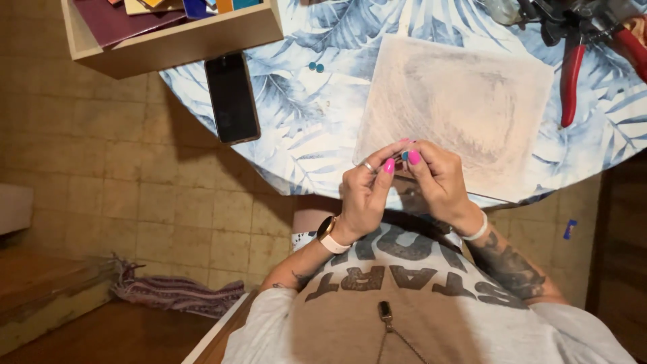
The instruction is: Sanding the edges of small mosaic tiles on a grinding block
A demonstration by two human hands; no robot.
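My left hand (364, 192), with a ring and a wristwatch, and my right hand (438, 182), with a white bracelet, meet at the near edge of the round table. Their fingertips, with pink nails, pinch a tiny teal piece (405, 155) between them. I cannot tell which hand carries most of the grip. The hands hover over the near corner of a pale square board (465, 94) that lies on the leaf-print tablecloth (303, 128).
A dark phone (232, 98) lies left of the board, with two small teal beads (315, 67) beside it. Red-handled pliers (571, 77) rest at the far right. A wooden box (182, 40) of coloured pieces sits far left. Striped fabric (175, 293) lies on the tiled floor.
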